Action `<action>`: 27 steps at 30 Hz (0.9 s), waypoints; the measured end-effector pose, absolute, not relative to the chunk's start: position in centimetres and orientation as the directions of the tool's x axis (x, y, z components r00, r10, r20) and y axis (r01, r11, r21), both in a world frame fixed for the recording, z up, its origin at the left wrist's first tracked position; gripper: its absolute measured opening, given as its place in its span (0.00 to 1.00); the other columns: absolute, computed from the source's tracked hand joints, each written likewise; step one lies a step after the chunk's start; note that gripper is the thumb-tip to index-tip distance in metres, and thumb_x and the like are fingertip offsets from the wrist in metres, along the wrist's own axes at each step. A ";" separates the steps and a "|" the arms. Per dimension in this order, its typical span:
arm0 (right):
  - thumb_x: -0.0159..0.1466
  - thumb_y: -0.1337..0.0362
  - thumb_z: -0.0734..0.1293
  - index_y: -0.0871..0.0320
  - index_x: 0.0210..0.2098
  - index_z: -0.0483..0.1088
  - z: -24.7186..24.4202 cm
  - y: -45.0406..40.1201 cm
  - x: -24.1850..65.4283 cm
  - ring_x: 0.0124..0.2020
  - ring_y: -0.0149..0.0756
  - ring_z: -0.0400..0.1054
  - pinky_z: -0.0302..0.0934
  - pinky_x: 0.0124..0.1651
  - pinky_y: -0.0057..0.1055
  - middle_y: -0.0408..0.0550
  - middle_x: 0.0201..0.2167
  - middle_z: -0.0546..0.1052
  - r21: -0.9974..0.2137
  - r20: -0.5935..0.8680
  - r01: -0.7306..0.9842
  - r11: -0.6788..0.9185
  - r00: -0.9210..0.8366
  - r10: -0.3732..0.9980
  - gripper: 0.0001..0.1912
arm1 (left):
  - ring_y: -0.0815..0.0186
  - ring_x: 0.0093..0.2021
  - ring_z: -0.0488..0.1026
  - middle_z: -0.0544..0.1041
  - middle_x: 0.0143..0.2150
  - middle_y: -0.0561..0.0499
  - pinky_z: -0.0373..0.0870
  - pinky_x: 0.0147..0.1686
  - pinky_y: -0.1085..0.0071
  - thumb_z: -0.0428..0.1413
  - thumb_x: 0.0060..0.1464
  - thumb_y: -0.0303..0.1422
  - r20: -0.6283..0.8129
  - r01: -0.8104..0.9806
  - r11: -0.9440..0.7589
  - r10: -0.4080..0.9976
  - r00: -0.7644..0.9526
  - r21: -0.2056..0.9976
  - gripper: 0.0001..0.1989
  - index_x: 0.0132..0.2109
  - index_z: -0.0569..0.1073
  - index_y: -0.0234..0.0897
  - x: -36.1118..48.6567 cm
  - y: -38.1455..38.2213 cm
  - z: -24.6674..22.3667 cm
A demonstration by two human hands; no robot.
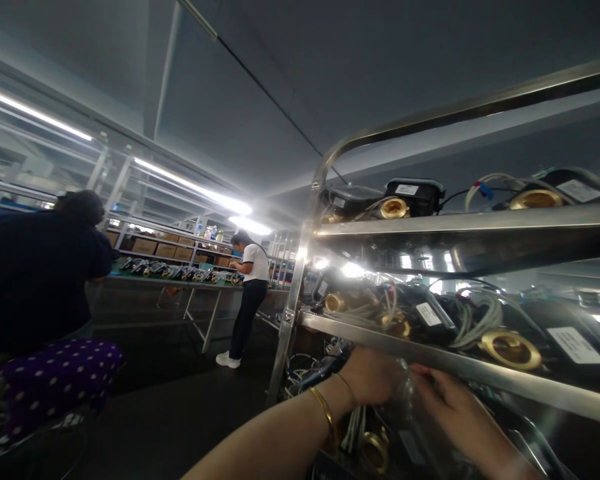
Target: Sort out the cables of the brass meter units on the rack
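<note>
My left hand [373, 375], with a gold bangle on its wrist, reaches under the middle shelf of a metal rack. Its fingers curl toward a strip of clear, shiny plastic [406, 387]; their tips are blurred. On the plastic's other side is my right hand [447, 397], thumb and fingers pinched against its edge. Below my hands, a black unit with a brass pipe end [375, 451] and grey cables lies on the lower level, partly covered by my arms.
The metal rack [480, 223] carries several black units with brass ends and coiled cables. To the left, a person in dark clothes [35, 273] sits near a purple polka-dot cloth [63, 380]. A standing person in a white top [254, 261] is by a long workbench [175, 281].
</note>
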State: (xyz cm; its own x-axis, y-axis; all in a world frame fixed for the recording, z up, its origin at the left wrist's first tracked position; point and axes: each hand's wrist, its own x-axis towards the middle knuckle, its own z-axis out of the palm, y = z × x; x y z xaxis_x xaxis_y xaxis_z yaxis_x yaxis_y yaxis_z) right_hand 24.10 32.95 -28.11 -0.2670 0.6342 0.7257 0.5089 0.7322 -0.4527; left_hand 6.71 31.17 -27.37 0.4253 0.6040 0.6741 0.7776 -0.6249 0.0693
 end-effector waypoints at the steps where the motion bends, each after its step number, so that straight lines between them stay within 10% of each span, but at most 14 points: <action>1: 0.53 0.47 0.62 0.54 0.33 0.69 -28.1 33.0 24.3 0.41 0.47 0.75 0.68 0.48 0.37 0.53 0.35 0.80 -0.399 0.748 0.523 0.753 -0.290 0.597 0.18 | 0.66 0.40 0.76 0.81 0.41 0.50 0.74 0.43 0.71 0.50 0.57 0.27 0.656 0.781 -0.622 0.616 0.436 0.064 0.12 0.44 0.77 0.38 6.7 31.3 -27.3; 4: 0.56 0.49 0.60 0.54 0.39 0.70 -28.4 33.1 24.3 0.40 0.49 0.75 0.69 0.47 0.41 0.53 0.37 0.80 -0.341 0.749 0.548 0.763 -0.332 0.573 0.19 | 0.66 0.38 0.76 0.81 0.38 0.49 0.75 0.40 0.73 0.50 0.57 0.28 0.635 0.801 -0.598 0.628 0.451 0.023 0.11 0.40 0.77 0.35 7.0 31.1 -27.3; 11: 0.57 0.49 0.58 0.53 0.30 0.70 -29.6 34.7 23.4 0.32 0.45 0.75 0.71 0.32 0.35 0.52 0.25 0.78 -0.679 0.608 0.382 0.627 -0.185 0.772 0.17 | 0.58 0.40 0.76 0.81 0.41 0.42 0.75 0.45 0.61 0.51 0.55 0.29 0.776 0.795 -0.606 0.482 0.407 -0.041 0.10 0.39 0.77 0.34 7.8 30.4 -28.0; 19: 0.59 0.51 0.56 0.54 0.44 0.70 -28.7 33.8 24.6 0.40 0.55 0.75 0.69 0.44 0.47 0.55 0.38 0.80 -0.224 0.741 0.683 0.696 -0.344 0.576 0.21 | 0.63 0.36 0.77 0.81 0.35 0.48 0.76 0.40 0.69 0.52 0.56 0.29 0.700 0.821 -0.571 0.592 0.398 0.017 0.10 0.35 0.78 0.35 8.0 30.8 -27.3; 25: 0.57 0.49 0.54 0.54 0.29 0.67 -29.3 34.9 23.2 0.36 0.49 0.76 0.71 0.38 0.39 0.56 0.30 0.80 -0.599 0.632 0.501 0.624 -0.181 0.753 0.19 | 0.56 0.40 0.77 0.80 0.38 0.40 0.76 0.44 0.59 0.52 0.53 0.28 0.784 0.826 -0.560 0.483 0.391 -0.067 0.09 0.36 0.77 0.31 8.6 30.5 -28.8; 27: 0.58 0.48 0.56 0.54 0.32 0.68 -29.4 34.9 23.6 0.34 0.47 0.76 0.71 0.35 0.36 0.54 0.30 0.80 -0.554 0.651 0.523 0.647 -0.212 0.729 0.19 | 0.57 0.39 0.77 0.80 0.37 0.42 0.76 0.43 0.61 0.52 0.53 0.28 0.777 0.820 -0.572 0.525 0.346 0.022 0.09 0.35 0.77 0.33 8.5 31.2 -28.9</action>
